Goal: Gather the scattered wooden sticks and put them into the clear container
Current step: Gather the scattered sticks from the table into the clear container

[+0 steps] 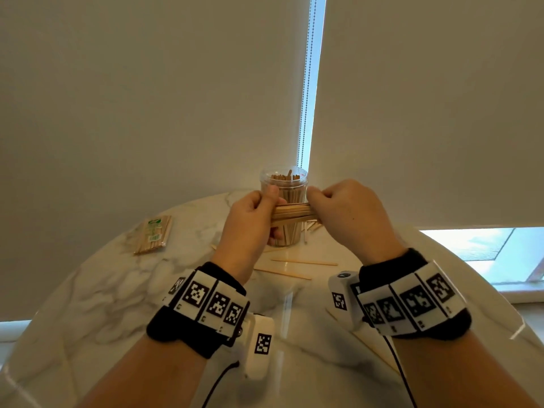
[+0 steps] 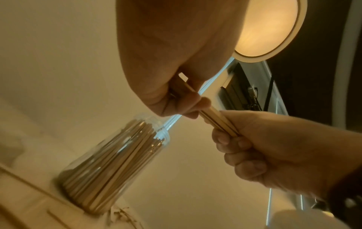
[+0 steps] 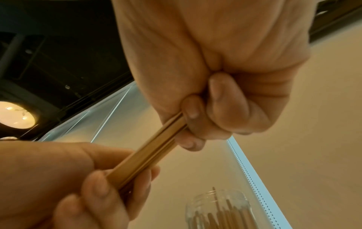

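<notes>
Both forearms raised, hands level and close together. Left hand [image 1: 250, 219] — fingers curled round one end of a bundle of thin pale wooden sticks [image 1: 291, 212], thumb on top. Right hand [image 1: 347, 213] — fist closed on the opposite end.

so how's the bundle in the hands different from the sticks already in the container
The bundle lies roughly level, held in the air by the left hand and right hand, one gripping each end. The sticks in the clear container stand upright, packed inside it on the table. The bundle holds far fewer sticks. Both are the same pale wooden sticks.
</notes>
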A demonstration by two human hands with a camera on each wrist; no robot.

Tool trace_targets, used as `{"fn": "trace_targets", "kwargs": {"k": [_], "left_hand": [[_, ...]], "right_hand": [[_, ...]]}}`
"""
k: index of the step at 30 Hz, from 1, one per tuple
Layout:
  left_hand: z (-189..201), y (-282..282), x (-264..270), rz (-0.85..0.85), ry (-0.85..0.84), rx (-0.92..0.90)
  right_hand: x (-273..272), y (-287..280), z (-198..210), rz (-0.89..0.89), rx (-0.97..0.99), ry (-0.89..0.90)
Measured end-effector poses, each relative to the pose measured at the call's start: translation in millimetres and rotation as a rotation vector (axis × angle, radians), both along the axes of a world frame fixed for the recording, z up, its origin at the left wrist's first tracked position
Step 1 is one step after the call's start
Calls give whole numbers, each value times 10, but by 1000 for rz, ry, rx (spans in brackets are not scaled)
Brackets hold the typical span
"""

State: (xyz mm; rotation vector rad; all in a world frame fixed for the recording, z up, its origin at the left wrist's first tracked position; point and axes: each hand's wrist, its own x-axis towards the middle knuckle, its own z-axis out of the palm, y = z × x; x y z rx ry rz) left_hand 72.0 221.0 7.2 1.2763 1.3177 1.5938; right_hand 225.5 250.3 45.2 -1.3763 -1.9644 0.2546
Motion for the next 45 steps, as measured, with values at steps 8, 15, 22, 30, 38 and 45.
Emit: {"fn": "trace_targets", "kwargs": {"k": [8,15,22,30,38,45], "left_hand": [[-50,138,-74,70,-34,-41],[140,763,-200,57,186,-163],[-71,1160,-143,34,385,-223],[-205,1172,-159,103,417,-151],[-190,1139,-127,138,413,-177],[-188,1120,-121,139,433,-181]], "right_hand": [[453,116,208,-172,34,189],[96,870,590,-220,109,60],[-210,1293,629,-311,136,-488],[-746,1324,847,-2,264,-914],[-905,1501,757,-85,117,-1035],[-955,1509,676,-32,75,-902]]}}
